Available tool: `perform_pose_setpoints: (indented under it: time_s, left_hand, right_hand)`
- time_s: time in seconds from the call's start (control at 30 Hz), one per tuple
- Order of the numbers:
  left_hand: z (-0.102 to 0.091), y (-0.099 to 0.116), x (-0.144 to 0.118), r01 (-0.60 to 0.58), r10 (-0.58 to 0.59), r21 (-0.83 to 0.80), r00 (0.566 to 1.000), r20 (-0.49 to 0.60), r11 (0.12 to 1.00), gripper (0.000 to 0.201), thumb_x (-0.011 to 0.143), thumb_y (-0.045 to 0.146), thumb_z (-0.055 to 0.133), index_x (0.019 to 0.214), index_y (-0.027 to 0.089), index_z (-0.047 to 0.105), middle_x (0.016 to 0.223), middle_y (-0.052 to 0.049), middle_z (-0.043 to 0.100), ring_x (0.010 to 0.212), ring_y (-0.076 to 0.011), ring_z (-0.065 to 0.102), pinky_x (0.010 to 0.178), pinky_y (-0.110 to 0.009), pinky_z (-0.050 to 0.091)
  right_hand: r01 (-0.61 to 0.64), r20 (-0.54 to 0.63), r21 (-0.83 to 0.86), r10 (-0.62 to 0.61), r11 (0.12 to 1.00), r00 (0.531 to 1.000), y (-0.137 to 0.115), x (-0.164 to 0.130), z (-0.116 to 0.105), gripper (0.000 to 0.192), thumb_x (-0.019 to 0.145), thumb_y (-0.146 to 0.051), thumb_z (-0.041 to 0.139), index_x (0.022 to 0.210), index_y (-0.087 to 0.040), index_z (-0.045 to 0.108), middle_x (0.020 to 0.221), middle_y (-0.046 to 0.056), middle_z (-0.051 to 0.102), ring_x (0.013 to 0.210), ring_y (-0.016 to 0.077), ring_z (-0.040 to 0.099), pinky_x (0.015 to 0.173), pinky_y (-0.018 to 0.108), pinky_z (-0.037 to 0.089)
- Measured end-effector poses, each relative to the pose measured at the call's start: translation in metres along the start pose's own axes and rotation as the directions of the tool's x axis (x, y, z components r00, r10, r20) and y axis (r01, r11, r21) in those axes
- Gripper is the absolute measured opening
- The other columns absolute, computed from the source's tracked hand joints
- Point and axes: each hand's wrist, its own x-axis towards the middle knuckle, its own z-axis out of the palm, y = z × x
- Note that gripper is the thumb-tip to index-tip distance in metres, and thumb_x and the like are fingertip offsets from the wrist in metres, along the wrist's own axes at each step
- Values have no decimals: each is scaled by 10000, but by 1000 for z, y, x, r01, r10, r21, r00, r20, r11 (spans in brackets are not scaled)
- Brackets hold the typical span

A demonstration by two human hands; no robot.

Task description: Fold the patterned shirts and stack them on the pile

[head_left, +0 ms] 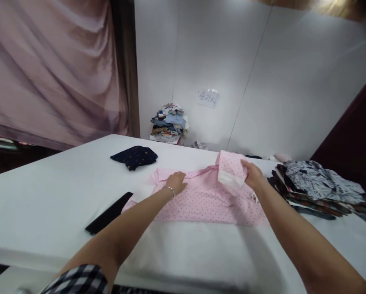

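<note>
I'm partway through folding 1 pink dotted shirt (201, 200), which lies flat at the centre of the white worktop (48, 192). My left hand (177, 182) rests flat and open on the collar area, pinning it. My right hand (253, 174) is closed around the folded-over sleeve (230, 169) at 1 o'clock of the shirt. I judge the next move calls for laying that sleeve across the body squarely while the left hand keeps the cloth from sliding. Elsewhere: 1 folded navy garment (134, 157) at 11 o'clock, 1 black flat board (109, 213) at 9 o'clock, 1 stack of patterned garments (318, 183) at 3 o'clock, 1 heap of clothes (170, 122) by the wall.
</note>
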Motion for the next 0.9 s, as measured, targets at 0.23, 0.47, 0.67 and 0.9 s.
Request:
perform_pose_setpoints:
  time_s: [0.23, 0.47, 0.67, 0.9]
  left_hand:
    - [18, -27, 35, 137, -141, 130, 990, 20, 982, 346, 876, 171, 448, 1185, 130, 599, 1239, -191, 598, 1178, -309, 528, 945, -457, 409]
    - [10, -44, 50, 128, -130, 188, 992, -4, 974, 403, 834, 25, 379, 1106, 127, 657, 1142, -194, 660, 1103, -296, 590, 889, -429, 409]
    - [-37, -70, 65, 150, -128, 201, 985, -116, 968, 404, 854, 55, 347, 1084, 142, 667, 1069, -176, 698, 1002, -274, 651, 814, -388, 412]
    - [-71, -84, 39, -8, 51, 225, 981, -186, 974, 376, 882, 110, 367, 1076, 168, 684, 1099, -127, 698, 1028, -242, 633, 859, -371, 388]
  right_hand:
    - [91, -77, -25, -92, 996, 993, -84, 37, 38, 180, 857, -139, 460, 915, -203, 617, 679, 16, 686, 722, 158, 672, 793, 319, 568]
    - [182, -96, -7, -182, 983, 979, -116, 39, 34, 218, 890, -141, 402, 913, -165, 618, 733, 44, 696, 759, 186, 686, 784, 384, 579]
    - [263, -166, 64, -250, 963, 954, -134, 13, 21, 264, 883, -108, 402, 988, -114, 644, 833, 96, 728, 860, 204, 701, 873, 416, 563]
    - [376, -255, -4, -364, 927, 896, -135, -53, -7, 287, 830, -100, 444, 981, -107, 687, 955, 141, 736, 942, 249, 709, 954, 452, 541]
